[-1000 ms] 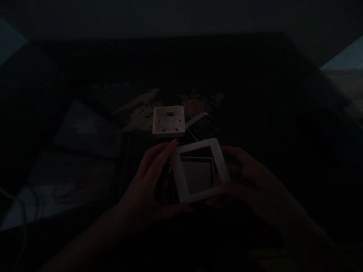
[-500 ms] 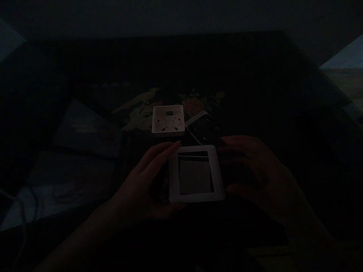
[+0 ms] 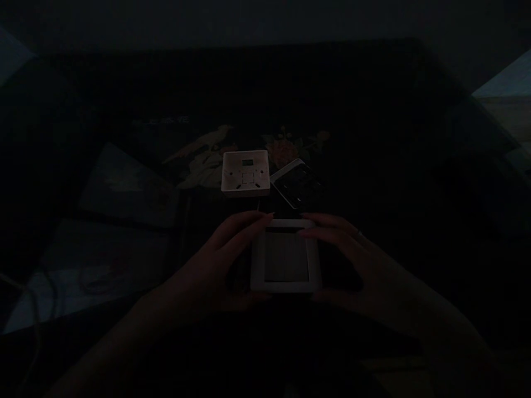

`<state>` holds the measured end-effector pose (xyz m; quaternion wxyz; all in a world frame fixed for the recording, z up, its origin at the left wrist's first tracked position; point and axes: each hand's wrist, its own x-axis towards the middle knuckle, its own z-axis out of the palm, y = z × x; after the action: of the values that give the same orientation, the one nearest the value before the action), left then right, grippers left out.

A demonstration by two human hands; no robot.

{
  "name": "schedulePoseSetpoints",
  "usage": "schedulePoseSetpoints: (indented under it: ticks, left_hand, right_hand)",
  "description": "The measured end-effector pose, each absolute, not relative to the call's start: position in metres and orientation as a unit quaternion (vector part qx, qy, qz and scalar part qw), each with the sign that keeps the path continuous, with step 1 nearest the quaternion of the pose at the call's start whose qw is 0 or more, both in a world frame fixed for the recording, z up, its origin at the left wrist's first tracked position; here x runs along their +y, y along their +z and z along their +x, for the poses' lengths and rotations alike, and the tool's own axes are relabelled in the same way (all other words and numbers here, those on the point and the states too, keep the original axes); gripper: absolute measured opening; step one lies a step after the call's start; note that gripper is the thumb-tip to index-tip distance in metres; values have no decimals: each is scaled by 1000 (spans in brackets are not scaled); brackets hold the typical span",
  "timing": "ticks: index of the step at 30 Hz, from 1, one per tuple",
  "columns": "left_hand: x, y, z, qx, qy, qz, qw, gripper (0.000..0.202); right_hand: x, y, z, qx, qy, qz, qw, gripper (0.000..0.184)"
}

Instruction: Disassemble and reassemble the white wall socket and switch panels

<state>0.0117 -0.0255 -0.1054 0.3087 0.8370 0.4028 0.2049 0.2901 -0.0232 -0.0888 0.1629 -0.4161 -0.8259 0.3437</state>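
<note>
The scene is very dark. A white square switch frame (image 3: 258,262) is held between my two hands, with a flat pale panel (image 3: 286,257) showing through its opening. My left hand (image 3: 226,254) grips the frame's left side, fingers at the far edge and thumb at the near edge. On the other side my right hand (image 3: 352,254) has fingertips over the far right corner and its thumb by the near right corner. Beyond them lies a pale square wall box (image 3: 246,172), open side up. Right of it, a dark-backed plate with a white edge (image 3: 296,182) rests at an angle.
The dark tabletop (image 3: 373,149) carries a painted bird (image 3: 207,141) and a flower (image 3: 284,149). Pale reflections or sheets show at the left, where a cable (image 3: 35,315) also runs. A wall (image 3: 232,25) stands behind the table.
My right hand has come in from the right and closed on the frame. The frame has straightened, and the panel now sits squarer within its opening. The view has darkened.
</note>
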Motion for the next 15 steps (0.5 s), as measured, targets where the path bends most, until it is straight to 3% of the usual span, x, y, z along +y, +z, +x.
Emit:
schedulePoseSetpoints:
  ticks: [15]
  left_hand:
    - [-26,-104,16,403,144,848,314,95]
  right_hand:
    - [-23,-96,294,-838,329,-421,111,70]
